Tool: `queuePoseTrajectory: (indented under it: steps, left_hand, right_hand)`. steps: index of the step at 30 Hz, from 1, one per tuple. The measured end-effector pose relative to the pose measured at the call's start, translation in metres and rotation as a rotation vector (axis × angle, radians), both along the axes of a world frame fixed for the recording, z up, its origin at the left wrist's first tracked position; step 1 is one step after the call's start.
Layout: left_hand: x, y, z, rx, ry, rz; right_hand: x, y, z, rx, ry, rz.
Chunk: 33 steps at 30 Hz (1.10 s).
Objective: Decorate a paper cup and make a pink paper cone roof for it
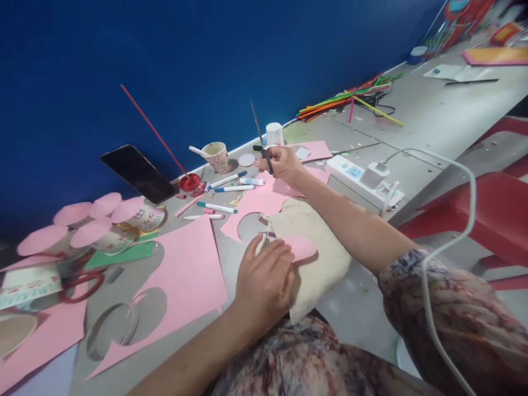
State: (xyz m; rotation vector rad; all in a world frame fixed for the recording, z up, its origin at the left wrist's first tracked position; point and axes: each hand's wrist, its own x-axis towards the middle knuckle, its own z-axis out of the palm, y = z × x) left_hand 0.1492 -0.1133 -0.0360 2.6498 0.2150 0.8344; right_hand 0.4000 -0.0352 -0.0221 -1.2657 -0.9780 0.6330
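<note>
My right hand (282,165) grips a pair of scissors (259,127) near the wall, their blades pointing up. Lower down, my left hand (266,272) is closed, its fingers pressed together at a rounded piece of pink paper (302,248) that sticks out to the right. The fingers hide part of that piece. Beneath it spreads a cream cloth (325,269), close to my lap. A cut pink sheet (268,193) with a curved gap lies between my hands. Another pink sheet (187,269) with round cut-outs is on the left.
Decorated paper cups topped with pink discs (88,234) stand at left, near red-handled scissors (88,283) and a tape ring (113,330). A phone (138,173) leans on the wall. Several markers (216,207), a paper cup (217,158) and a power strip (350,175) with a white cable surround the work.
</note>
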Motion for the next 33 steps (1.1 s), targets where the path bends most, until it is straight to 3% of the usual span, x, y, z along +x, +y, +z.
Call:
queuePoseTrajectory:
  steps: [2,4,6,8,10,13,16,19,22,26,33]
  left_hand:
    - [0.000,0.010,0.013,-0.410,-0.024,0.123]
    - [0.001,0.021,0.025,-0.911,-0.022,0.336]
    - [0.005,0.031,0.032,-1.317,-0.092,0.389]
    - [0.008,0.038,0.033,-1.565,-0.142,0.352]
    - [0.010,0.042,0.030,-1.653,-0.146,0.319]
    - [0.009,0.043,0.026,-1.468,-0.145,0.355]
    - [0.008,0.041,0.024,-0.838,-0.147,0.346]
    - [0.015,0.038,0.019,-0.093,-0.181,0.009]
    - [0.026,0.031,0.010,0.299,-0.037,-0.275]
    - [0.037,0.010,0.001,0.411,0.221,-0.319]
    - [0.035,-0.017,-0.014,0.296,0.425,-0.354]
  right_hand:
    - [0.000,0.000,0.000,0.001,0.008,0.001]
    - [0.000,0.000,0.000,0.005,0.015,0.002]
    - [0.000,0.000,0.000,0.002,0.022,-0.004]
    - [0.001,0.001,0.000,-0.007,0.027,-0.010]
    - [0.002,0.001,-0.001,-0.009,0.024,-0.012]
    - [0.002,0.001,-0.002,-0.008,0.021,-0.013]
    - [0.003,0.002,-0.002,-0.011,0.021,-0.019]
    - [0.007,0.001,-0.002,-0.011,0.023,-0.043]
    - [0.014,0.000,0.000,-0.003,0.035,-0.064]
    - [0.018,-0.004,0.006,-0.002,0.064,-0.083]
    - [0.013,-0.002,0.006,-0.010,0.047,-0.057]
